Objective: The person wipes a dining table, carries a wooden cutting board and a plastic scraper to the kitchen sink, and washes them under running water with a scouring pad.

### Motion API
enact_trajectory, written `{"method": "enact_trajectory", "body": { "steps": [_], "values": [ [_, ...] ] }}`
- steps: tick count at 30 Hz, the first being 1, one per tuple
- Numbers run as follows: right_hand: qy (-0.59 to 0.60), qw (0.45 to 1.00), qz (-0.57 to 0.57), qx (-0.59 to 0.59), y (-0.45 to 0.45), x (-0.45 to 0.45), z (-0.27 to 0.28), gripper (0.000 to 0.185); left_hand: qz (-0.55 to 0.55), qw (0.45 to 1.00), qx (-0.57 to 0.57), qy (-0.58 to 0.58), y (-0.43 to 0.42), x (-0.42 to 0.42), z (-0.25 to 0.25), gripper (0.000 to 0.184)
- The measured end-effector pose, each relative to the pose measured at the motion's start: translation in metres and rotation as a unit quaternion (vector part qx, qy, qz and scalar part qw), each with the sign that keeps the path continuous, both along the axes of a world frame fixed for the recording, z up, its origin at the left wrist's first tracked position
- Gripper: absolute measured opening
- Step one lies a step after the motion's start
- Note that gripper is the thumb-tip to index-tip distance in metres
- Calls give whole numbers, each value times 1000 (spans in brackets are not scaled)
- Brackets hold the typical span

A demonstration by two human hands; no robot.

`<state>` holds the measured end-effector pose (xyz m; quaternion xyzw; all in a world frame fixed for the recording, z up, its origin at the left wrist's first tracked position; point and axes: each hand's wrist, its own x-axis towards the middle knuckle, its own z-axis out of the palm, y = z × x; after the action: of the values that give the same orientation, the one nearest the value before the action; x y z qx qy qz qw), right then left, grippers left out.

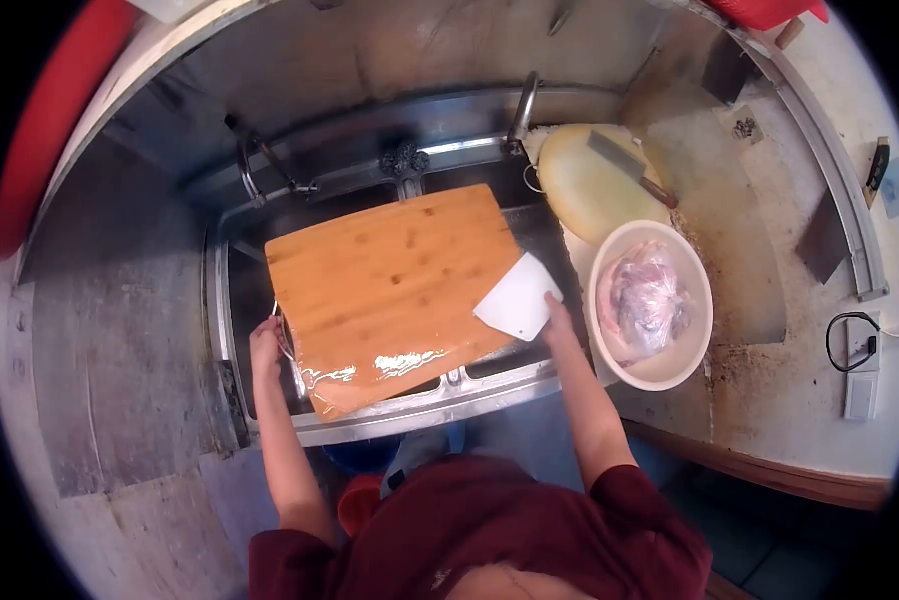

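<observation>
A large wooden cutting board (394, 275), wet and shiny along its near edge, lies tilted across the sink (439, 408). At its left side my left hand (266, 350) is closed round a thin metal loop that looks like the board's handle; the fingers are partly hidden. My right hand (557, 318) grips a flat white scraper (517, 300), which overlaps the board's right edge.
Right of the sink stands a cream basin (704, 330) holding plastic-wrapped raw meat (649, 300). Behind it, a cleaver (617, 157) rests on a round yellowish board (574, 195). Two faucets, one a curved faucet (252, 170), rise behind the sink. Dark scrubbers (404, 160) sit between them.
</observation>
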<state>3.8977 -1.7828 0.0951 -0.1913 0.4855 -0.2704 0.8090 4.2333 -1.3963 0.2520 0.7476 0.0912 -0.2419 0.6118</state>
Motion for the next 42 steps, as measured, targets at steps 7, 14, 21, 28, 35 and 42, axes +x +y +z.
{"method": "enact_trajectory", "body": {
  "steps": [7,14,21,28,35,42],
  "values": [
    [-1,996,14,87,28,4,-26,38,-59,985,-161,12,-44,-39,134,20],
    [32,987,45,152,31,16,-51,27,-164,952,-256,-27,-139,-101,235,30],
    [-116,987,-1,111,29,19,18,44,-292,860,-416,46,-194,-115,311,34],
    [-25,993,-49,108,37,21,38,50,-284,884,-370,-11,-192,-141,372,33],
    [-24,995,2,92,32,19,29,43,-180,956,-228,-43,-170,-140,386,25],
    [-41,998,-6,55,70,-9,46,43,-300,936,-84,-166,-121,-171,392,24]
  ]
}}
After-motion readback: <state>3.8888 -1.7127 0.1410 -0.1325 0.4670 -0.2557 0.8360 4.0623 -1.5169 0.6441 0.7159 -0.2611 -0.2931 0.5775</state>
